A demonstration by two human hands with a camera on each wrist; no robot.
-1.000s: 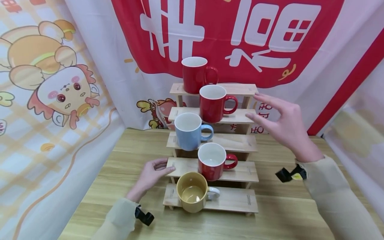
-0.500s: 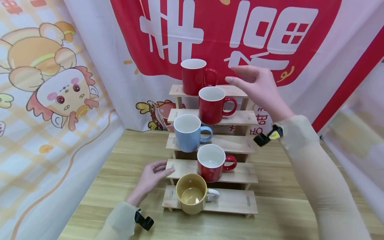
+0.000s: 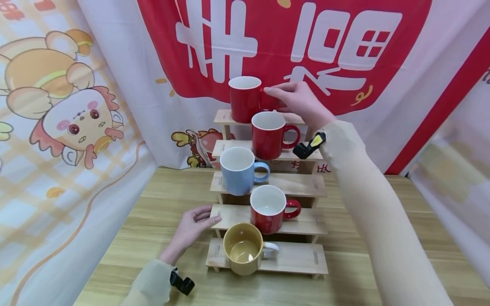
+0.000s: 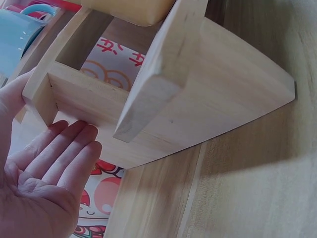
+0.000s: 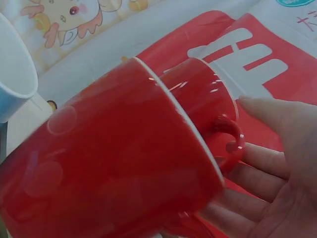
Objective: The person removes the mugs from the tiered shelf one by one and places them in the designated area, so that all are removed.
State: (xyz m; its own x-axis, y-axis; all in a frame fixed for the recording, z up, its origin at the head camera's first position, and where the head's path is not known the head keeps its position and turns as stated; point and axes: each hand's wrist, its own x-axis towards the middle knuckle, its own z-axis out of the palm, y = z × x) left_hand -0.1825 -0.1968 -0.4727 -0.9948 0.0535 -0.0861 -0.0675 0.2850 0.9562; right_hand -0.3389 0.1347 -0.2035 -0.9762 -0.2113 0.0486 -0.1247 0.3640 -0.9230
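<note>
At the top of a wooden tiered shelf (image 3: pixel 306 263), my right hand (image 3: pixel 297 100) is at the handle of a tall red mug (image 3: pixel 245 102). In the right wrist view its fingertips touch the handle (image 5: pixel 233 144), while the thumb is extended near the rim, not closed on it. A second red mug (image 3: pixel 268 138) on the step below fills the near part of that view. My left hand (image 3: pixel 191 227) holds the left end of a lower step, thumb on top and fingers (image 4: pixel 74 158) extended beneath. A light blue mug (image 3: pixel 237 172) stands on the middle step.
Lower on the shelf stand a short red mug (image 3: pixel 268 212) and, on the bottom step, a yellow mug (image 3: pixel 243 250) with a white handle. The shelf stands on a wood-grain table (image 3: pixel 153 199). Printed cloth (image 3: pixel 126 76) hangs behind and at the sides.
My right hand has moved from the right of the shelf, up and leftward, to the top red mug's handle. The left hand stays on the shelf, and the mugs keep their places.
</note>
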